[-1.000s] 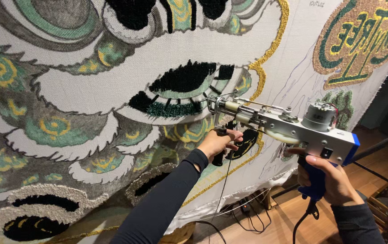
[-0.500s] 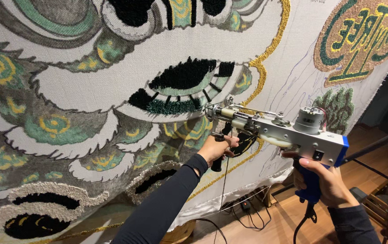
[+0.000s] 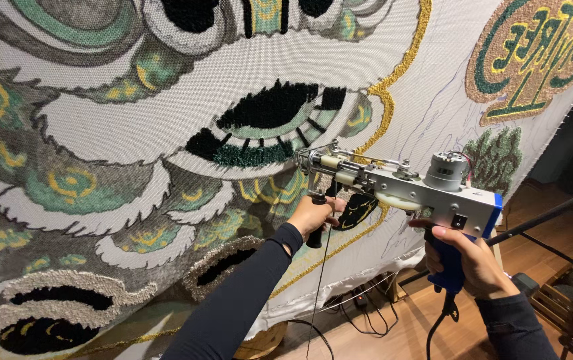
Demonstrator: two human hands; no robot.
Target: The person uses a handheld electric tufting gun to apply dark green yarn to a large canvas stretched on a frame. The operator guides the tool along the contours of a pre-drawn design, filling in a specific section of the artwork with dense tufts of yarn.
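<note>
The tufting gun [image 3: 400, 190] is held level, its needle end against the stretched cloth [image 3: 166, 133] beside the dark green and black tufted patch [image 3: 260, 130]. The left hand [image 3: 313, 217] is closed around the black front handle [image 3: 316, 230]; the right hand [image 3: 476, 267] is closed around the blue rear handle [image 3: 452, 267]. Judged step: filling pile along the pattern. Steady forward pressure appears necessary.

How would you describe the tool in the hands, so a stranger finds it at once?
Before the large tufted cloth stretched on the wall, look right of centre. The silver metal tufting gun points at it, right hand on its blue grip, left hand on its black front handle. Nothing else there is metal.
</note>
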